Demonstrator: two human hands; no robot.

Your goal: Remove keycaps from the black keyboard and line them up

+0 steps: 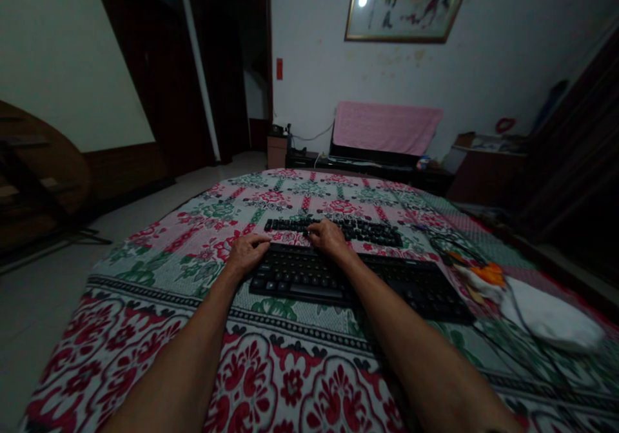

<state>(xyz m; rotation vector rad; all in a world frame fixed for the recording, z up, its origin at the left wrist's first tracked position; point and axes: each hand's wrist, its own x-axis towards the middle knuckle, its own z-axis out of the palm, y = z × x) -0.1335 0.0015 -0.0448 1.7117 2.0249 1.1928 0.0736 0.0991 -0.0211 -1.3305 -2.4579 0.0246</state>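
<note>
A black keyboard (pixel 300 278) lies across the patterned cloth below my hands. Many of its key positions look bare, with small pale dots. Behind it, loose black keycaps (pixel 372 231) are laid out in rows. My left hand (pixel 247 252) holds the keyboard's far left corner, thumb and fingers bent at the edge. Reaching over the keyboard, my right hand (pixel 329 236) is at the left part of the keycap rows. Its thumb and forefinger are pinched on a small dark keycap (pixel 308 231). My right forearm hides part of the keyboard's middle.
A floral cloth (pixel 290 381) covers the bed-like surface. On the right lie a white bag (pixel 551 317), an orange item (pixel 487 273) and dark cables (pixel 512 349). Farther off, a pink cloth (pixel 387 126) drapes over a screen on a low stand.
</note>
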